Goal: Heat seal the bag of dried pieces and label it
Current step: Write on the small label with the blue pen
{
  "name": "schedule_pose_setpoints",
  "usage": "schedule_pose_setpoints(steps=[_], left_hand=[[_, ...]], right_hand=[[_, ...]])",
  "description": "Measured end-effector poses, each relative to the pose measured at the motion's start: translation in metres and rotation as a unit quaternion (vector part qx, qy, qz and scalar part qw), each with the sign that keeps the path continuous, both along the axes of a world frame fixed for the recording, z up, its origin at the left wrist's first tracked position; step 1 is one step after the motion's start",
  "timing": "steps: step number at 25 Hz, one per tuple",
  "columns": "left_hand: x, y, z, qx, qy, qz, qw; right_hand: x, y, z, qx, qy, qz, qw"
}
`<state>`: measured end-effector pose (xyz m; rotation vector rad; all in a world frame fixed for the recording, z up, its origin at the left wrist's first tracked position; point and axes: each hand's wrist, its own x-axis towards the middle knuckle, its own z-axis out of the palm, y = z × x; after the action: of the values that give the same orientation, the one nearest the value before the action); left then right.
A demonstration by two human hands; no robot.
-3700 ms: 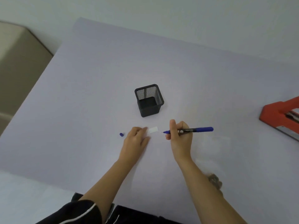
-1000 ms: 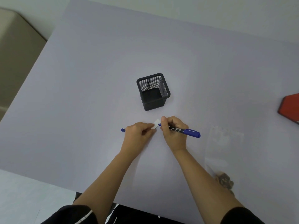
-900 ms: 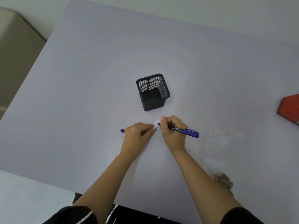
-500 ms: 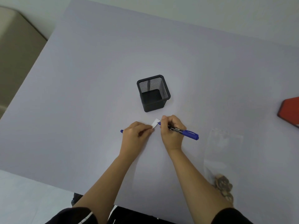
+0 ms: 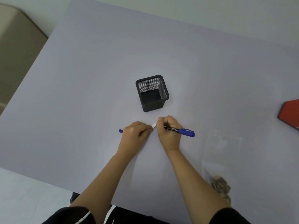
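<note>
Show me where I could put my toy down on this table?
Bare spots: the wide stretch behind the mesh pen cup, and everything left of the pen cap. Crowded: in front of the cup, where both hands work the label, and right, by the clear bag.

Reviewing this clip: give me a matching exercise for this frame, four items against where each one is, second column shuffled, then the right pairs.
Items:
1. pen
2. pen cap
3. mesh holder
4. bag of dried pieces

Places:
A. flat on the table to the right of the right forearm
B. gripped in the right hand
C. standing upright beyond both hands
D. lying just left of the left hand

Pairs: 1-B, 2-D, 3-C, 4-A
</note>
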<state>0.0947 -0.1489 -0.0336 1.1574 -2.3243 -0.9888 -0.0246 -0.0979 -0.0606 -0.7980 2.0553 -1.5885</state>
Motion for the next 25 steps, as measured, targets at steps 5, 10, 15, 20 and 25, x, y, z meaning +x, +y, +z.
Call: schedule_pose_setpoints(steps=[5, 10, 15, 20, 25], left_hand=[[-0.003, -0.009, 0.011, 0.107, -0.027, 0.01, 0.994], [-0.005, -0.013, 0.015, 0.146, -0.063, 0.011, 0.987], [-0.009, -0.006, 0.009, 0.127, -0.047, 0.081, 0.988], [0.003, 0.008, -0.009, -0.045, -0.018, 0.059, 0.997], [0.007, 0.017, -0.028, -0.142, -0.038, 0.041, 0.988]], right_hand=[[0.0, 0.002, 0.003, -0.003, -0.021, 0.008, 1.0], [-0.001, 0.003, 0.004, -0.026, -0.012, 0.0, 1.0], [-0.001, 0.002, 0.002, -0.018, 0.0, 0.035, 0.999], [-0.001, 0.002, 0.001, -0.01, 0.01, 0.039, 0.999], [-0.001, 0.002, 0.0, -0.005, 0.01, 0.032, 0.999]])
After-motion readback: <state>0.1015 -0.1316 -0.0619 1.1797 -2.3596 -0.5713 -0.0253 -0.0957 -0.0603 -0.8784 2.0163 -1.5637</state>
